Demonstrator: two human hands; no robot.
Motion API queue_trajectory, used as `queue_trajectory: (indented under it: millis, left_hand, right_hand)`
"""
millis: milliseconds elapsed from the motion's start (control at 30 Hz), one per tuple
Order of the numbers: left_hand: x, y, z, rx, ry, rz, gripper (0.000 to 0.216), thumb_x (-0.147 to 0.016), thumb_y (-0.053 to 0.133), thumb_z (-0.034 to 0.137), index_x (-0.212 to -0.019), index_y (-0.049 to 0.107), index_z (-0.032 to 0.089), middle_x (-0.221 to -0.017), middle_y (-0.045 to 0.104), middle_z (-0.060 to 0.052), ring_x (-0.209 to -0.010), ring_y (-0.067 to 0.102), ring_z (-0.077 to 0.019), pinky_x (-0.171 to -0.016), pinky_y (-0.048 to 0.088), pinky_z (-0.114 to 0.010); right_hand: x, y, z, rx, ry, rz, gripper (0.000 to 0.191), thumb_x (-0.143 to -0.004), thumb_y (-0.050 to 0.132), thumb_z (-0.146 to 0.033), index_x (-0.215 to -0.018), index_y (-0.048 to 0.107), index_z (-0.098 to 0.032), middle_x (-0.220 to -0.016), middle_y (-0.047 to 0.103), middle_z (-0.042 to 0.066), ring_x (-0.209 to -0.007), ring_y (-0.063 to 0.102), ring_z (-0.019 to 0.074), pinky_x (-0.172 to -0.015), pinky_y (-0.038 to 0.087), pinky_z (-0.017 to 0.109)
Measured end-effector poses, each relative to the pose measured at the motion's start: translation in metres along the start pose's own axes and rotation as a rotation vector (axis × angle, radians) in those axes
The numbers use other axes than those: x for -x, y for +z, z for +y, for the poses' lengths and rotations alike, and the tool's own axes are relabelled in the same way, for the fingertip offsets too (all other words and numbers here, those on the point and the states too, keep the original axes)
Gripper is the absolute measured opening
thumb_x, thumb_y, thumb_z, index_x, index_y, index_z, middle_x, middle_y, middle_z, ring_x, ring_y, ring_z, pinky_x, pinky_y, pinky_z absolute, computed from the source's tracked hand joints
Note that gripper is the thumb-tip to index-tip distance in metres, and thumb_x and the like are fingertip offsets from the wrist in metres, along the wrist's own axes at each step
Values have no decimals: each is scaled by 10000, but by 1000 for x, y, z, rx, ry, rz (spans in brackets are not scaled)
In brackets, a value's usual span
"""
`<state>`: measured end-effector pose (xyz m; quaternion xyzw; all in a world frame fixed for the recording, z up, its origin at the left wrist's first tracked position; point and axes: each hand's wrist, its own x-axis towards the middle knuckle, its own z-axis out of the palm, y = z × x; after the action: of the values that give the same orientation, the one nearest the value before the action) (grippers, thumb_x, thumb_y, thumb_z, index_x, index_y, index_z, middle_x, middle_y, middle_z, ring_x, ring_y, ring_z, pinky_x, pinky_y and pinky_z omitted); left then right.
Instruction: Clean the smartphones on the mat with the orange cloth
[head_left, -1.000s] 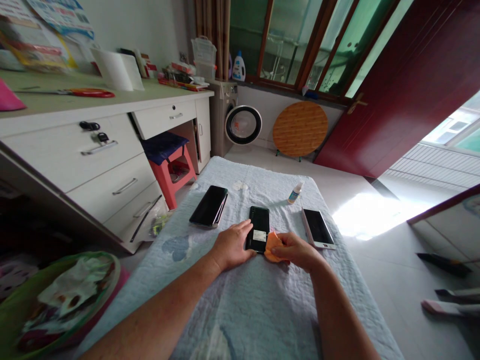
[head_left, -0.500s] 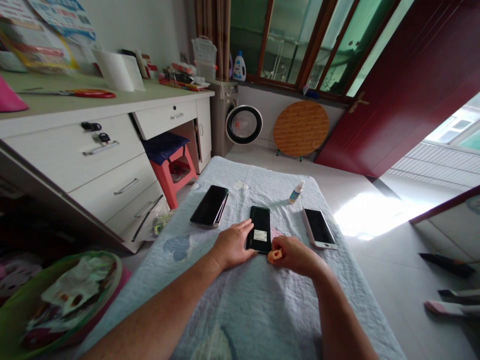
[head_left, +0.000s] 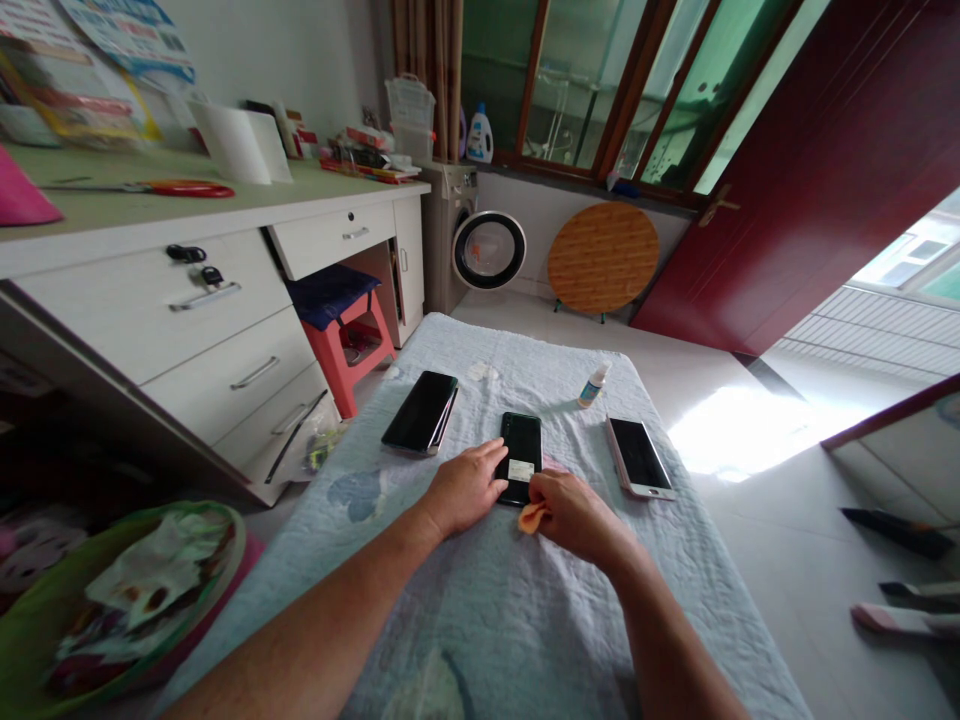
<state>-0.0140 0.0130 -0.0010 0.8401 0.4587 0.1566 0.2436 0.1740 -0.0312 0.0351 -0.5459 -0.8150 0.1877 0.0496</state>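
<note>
Over pale-blue cover (head_left: 480, 620), right hand (head_left: 576, 512) shifting left, now hiding lower right corner of black phone (head_left: 523, 438). Left hand (head_left: 466, 487) resting, thumb parted from fingers, touching phone's left edge. Phone lying back-up between hands. Right fingers pinching orange cloth (head_left: 531, 518) just below bottom edge. Edge work likely needing steady left hold, light strokes, white label (head_left: 520, 470) staying unrubbed.

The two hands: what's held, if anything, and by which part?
The right hand grips the orange cloth by its bunched part, a flap protruding; the left hand touches the middle phone at its left edge.
</note>
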Motion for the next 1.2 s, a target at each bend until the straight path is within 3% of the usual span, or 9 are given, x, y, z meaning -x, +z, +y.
queue_trajectory:
  millis: [533, 733, 967, 1200]
  left_hand:
    - [1, 1, -2, 17, 9, -3, 517, -827, 444, 220, -1340, 469, 156, -1445, 425, -63, -1313, 410, -195, -1094, 321, -306]
    - [0, 0, -1, 10, -13, -11, 501, -825, 475, 234, -1324, 488, 187, -1445, 427, -45, -1317, 404, -198, -1096, 318, -323]
    - [0, 0, -1, 17, -6, -4, 511, -818, 489, 233, -1326, 486, 178, -1450, 418, -55, -1310, 415, -196, -1091, 329, -321]
    - [0, -2, 1, 17, -12, -17, 502, -816, 490, 227, -1317, 495, 186, -1446, 425, -47, -1317, 406, -193, -1097, 320, -317]
  right_hand:
    - [-13, 12, -32, 137, 19, 6, 84, -834, 544, -184, -913, 573, -180, -926, 589, 35, -809, 557, 138, -622, 307, 241]
    - [-8, 7, -26, 165, 67, -32, 80, -861, 499, -184, -896, 570, -177, -906, 611, 45, -765, 569, 140, -601, 294, 246]
    - [1, -4, -13, 186, 106, -50, 57, -799, 527, -154, -831, 563, -185, -848, 627, 33, -737, 557, 140, -567, 237, 254]
    - [-5, 4, -21, 187, 94, -20, 65, -777, 571, -171, -839, 557, -184, -864, 619, 31, -763, 559, 147, -589, 252, 252]
